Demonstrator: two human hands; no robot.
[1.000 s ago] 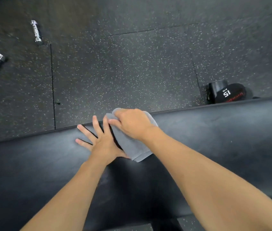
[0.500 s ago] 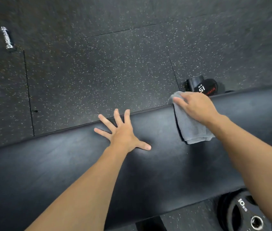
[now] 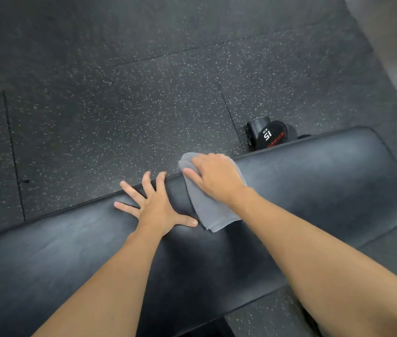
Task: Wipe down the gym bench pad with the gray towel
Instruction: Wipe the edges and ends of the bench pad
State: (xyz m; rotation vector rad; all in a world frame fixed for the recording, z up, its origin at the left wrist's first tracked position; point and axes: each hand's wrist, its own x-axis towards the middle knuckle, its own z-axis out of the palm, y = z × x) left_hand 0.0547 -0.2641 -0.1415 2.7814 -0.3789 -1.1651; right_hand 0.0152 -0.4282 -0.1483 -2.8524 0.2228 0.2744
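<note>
Forearms come in from the near edge of the bench pad (image 3: pixel 326 186), ours, and cross its black vinyl toward the far edge. Our left hand (image 3: pixel 157 209) lies flat on the pad with fingers spread wide, holding nothing; we judge it is there to brace us while the other arm works. Just beside its thumb, our right hand (image 3: pixel 217 177) presses down on the gray towel (image 3: pixel 211 210), fingers laid flat over the cloth rather than pinching it, so the palm can drag it along. The towel is folded into a strip whose long axis runs across the pad, near end toward us, far end curling over the far edge. The pad's own long axis runs left to right. Beyond it, on the speckled floor (image 3: pixel 131 105), sits a 15 kg weight (image 3: pixel 269 136).
</note>
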